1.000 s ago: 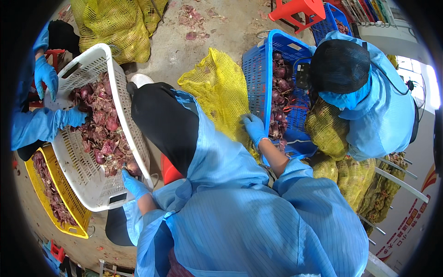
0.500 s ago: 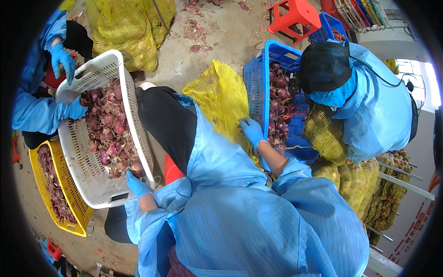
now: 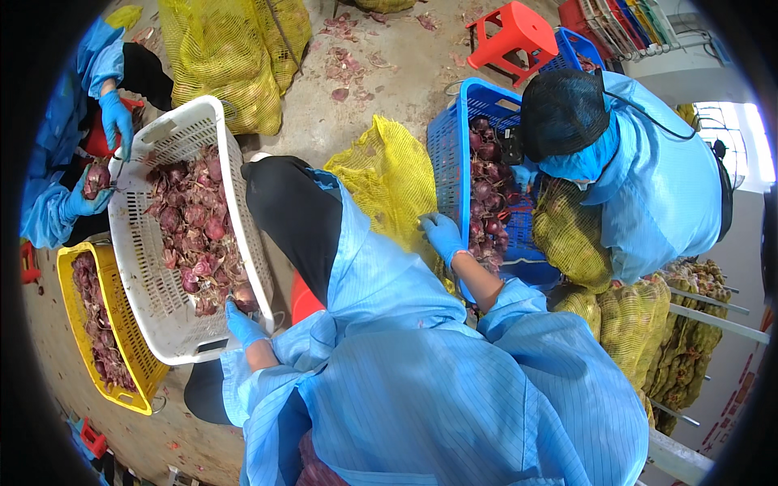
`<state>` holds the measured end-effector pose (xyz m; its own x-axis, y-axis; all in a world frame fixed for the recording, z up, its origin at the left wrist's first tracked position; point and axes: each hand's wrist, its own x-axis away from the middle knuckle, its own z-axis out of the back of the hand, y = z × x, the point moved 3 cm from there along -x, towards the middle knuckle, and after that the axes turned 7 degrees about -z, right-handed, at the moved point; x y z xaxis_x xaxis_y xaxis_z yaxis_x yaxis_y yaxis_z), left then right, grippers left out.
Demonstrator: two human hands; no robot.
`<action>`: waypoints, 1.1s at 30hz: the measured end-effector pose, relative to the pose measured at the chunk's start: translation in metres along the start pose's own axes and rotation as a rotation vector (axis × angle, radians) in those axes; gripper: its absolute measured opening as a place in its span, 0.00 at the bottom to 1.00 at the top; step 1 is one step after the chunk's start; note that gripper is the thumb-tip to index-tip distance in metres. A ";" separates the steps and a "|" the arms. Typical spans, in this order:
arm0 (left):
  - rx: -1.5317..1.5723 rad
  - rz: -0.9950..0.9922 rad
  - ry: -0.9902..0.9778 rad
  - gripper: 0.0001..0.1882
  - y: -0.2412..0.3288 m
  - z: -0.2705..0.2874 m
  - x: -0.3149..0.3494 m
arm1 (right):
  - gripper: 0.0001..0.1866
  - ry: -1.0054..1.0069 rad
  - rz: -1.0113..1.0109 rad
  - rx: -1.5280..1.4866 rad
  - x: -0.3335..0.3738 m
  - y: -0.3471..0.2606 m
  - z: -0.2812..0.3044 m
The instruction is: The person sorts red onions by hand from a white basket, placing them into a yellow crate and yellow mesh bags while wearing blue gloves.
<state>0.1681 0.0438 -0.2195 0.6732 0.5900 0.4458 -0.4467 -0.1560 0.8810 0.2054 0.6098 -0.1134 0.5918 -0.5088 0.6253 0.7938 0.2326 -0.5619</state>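
Note:
My left hand [image 3: 243, 326], in a blue glove, lies over the near corner of a white slatted crate [image 3: 146, 300], fingertips among the red onions [image 3: 194, 231] and loose skins inside. Its grip is hidden. My right hand [image 3: 444, 233], also gloved, curls over the left rim of a blue crate [image 3: 447, 154] of red onions [image 3: 486, 198], right beside a yellow mesh bag [image 3: 387, 182]. My black-clad knee [image 3: 288, 215] sits between the two crates.
A co-worker's gloved hand [image 3: 117, 121] holds the white crate's far end; their other hand holds an onion [image 3: 96, 176]. A second person in blue [image 3: 648, 186] leans over the blue crate. A yellow crate [image 3: 77, 340], filled mesh sacks [image 3: 227, 57] and a red stool [image 3: 510, 32] surround us.
The view has shifted slightly. The co-worker's upper hand has slid along the white crate's far rim. My hands have stayed at the same crate edges.

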 end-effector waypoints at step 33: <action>0.880 0.065 -0.277 0.23 0.127 -0.046 0.054 | 0.15 -0.350 0.528 -0.481 0.118 -0.263 -0.049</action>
<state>0.1207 0.0919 -0.0909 0.8300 0.3660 0.4209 0.0439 -0.7951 0.6049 0.0599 0.4478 0.0820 0.9459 -0.1228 0.3003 0.2958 -0.0539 -0.9537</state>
